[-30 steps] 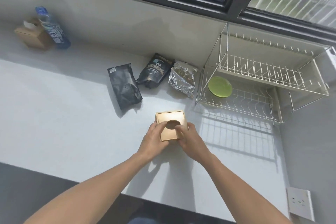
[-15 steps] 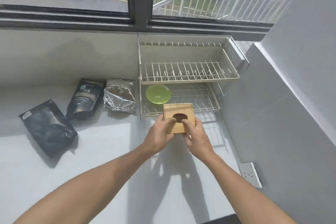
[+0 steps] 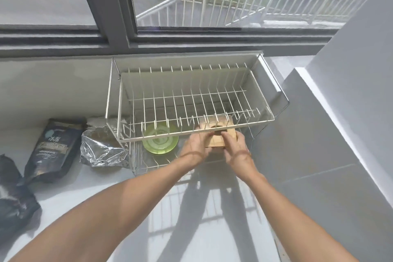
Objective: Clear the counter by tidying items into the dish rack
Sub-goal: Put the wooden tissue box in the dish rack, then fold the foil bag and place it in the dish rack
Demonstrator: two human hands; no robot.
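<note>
Both hands hold a small wooden box (image 3: 219,135) with an oval opening in its top, and the box sits inside the lower tier of the white wire dish rack (image 3: 191,100), partly hidden behind the front rail of the upper tier. The left hand (image 3: 196,144) grips the box's left side, its fingers curled against the wood, while the right hand (image 3: 235,148) clasps the right side with the thumb lying over the top near the oval hole. Whether the box already rests on the lower wires cannot be told. Just to the left of the box, on the same lower tier, lies a green plate (image 3: 160,142), close to the left hand but apart from it. The upper tier holds nothing visible. The rack stands on the white counter (image 3: 191,229) against the wall below the window. Left of the rack lie a crumpled silver foil bag (image 3: 102,147), a dark printed pouch (image 3: 54,147) and, at the frame's edge, a black bag (image 3: 12,198).
</note>
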